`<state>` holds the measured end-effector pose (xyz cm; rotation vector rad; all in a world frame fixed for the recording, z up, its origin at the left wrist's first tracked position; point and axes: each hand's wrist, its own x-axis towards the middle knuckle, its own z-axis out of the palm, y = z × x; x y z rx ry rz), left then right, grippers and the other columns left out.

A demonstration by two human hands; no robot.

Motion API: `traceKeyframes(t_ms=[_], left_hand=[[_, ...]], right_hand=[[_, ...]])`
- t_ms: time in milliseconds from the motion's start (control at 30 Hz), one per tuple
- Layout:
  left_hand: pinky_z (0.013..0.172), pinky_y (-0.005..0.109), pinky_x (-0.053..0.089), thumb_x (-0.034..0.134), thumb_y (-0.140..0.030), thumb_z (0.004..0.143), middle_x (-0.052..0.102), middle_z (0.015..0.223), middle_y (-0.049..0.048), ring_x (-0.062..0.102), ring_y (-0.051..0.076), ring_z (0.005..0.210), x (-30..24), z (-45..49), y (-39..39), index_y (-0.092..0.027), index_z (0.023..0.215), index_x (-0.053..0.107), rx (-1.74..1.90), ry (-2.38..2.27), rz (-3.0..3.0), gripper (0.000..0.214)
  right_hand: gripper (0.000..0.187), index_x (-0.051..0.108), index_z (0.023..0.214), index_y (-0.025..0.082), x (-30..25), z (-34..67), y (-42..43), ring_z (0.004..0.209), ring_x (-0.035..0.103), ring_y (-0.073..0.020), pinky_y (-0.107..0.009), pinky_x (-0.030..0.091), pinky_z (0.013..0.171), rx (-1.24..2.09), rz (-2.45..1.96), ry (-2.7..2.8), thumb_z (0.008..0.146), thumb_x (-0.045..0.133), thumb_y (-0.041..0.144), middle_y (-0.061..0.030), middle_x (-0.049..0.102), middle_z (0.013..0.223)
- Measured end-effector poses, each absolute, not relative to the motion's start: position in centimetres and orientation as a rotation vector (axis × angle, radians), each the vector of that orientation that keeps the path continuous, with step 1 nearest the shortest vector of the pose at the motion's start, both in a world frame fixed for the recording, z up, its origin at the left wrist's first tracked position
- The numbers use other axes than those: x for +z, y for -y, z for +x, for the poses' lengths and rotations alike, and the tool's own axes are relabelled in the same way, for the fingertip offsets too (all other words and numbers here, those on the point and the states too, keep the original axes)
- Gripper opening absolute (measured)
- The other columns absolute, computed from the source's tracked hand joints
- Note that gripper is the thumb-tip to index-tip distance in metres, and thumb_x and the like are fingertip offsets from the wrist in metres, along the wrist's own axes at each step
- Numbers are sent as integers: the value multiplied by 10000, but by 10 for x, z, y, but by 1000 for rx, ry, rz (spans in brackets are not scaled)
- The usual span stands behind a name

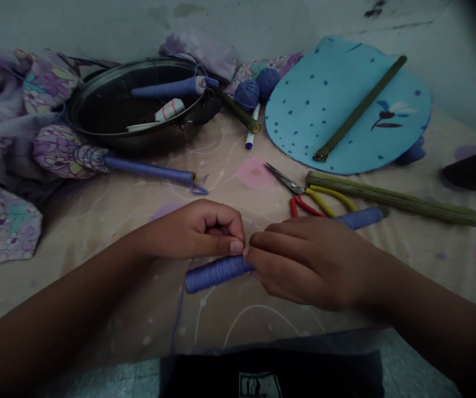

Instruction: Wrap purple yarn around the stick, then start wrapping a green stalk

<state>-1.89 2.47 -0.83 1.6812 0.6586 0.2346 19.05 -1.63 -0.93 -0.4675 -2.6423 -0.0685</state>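
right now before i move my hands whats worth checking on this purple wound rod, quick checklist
1. Thread-wound rod in grip: ok, its end sits under the right hand, with the left hand beside it.
2. Winding: ok, the turns look even and close.
3. Loose thread: cannot tell, it runs off the rod toward you and its tension is unclear.
4. Scissors: ok, their red and yellow handles lie just beyond the right hand.
5. Second wound rod: cannot tell, one end goes behind the right hand, hiding any contact.
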Motion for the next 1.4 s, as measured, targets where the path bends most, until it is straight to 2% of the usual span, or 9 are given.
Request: traceKeyframes(t_ms=[133,267,433,500,667,867,1033,1200,1400], left_hand=[[518,176,377,563,-257,793,525,628,-32,465,64,565,-15,-15,-15,-149,688,531,423,-727,1436,154],[541,197,395,535,-317,835,541,669,-20,474,73,585,-25,-14,-9,-158,741,537,666,-758,1449,185],[554,206,398,556,-322,826,569,703,-26,495,84,617,-33,-14,-3,-181,763,549,824,-923,1597,154],[554,217,410,527,-308,838,578,700,-17,513,97,627,-33,-11,0,-181,778,557,792,-958,1668,143],[670,258,468,419,-245,886,637,775,33,577,122,717,-30,-5,5,-149,833,580,713,-956,2026,194],[581,272,423,372,-196,880,652,766,62,581,156,643,-12,-13,3,-134,819,597,127,-882,2754,241],[521,269,335,375,-176,876,642,737,47,535,147,583,6,-23,-1,-168,870,622,4,-797,3009,247],[536,251,336,409,-170,874,614,691,25,517,124,583,13,-26,-11,-175,848,633,87,-722,2857,225],[574,172,401,524,-234,844,617,711,-3,537,70,628,-1,-25,-31,-145,808,608,283,-592,2033,127]], right_hand=[[168,584,997,121,-10,192,16,684,635,-151,-276,495,568,-128,-486,2489,844,535,169,-45,691,812],[251,505,1089,160,-19,195,14,835,643,-148,-274,513,654,-92,-641,2435,846,546,211,-62,684,967],[298,484,1144,208,-25,194,11,841,651,-153,-285,519,687,-17,-811,2401,853,535,244,-44,688,970],[311,486,1155,199,-25,193,10,856,655,-162,-287,522,701,-44,-876,2354,853,531,252,-48,689,980],[240,540,1101,182,-26,192,4,866,652,-175,-290,507,712,-118,-1025,2323,879,493,263,-70,680,1019],[227,595,1024,154,-28,190,2,737,651,-196,-311,480,633,-71,-1183,2450,898,458,284,-89,689,919],[173,620,938,106,-26,187,9,724,635,-196,-307,469,625,-12,-1025,2671,874,481,186,-111,683,881],[147,621,875,96,-24,187,16,719,618,-183,-306,477,615,-103,-669,2751,851,476,93,-116,677,865],[134,619,827,91,-11,189,16,697,617,-162,-291,505,603,-170,-487,2590,863,494,120,-76,664,744]])
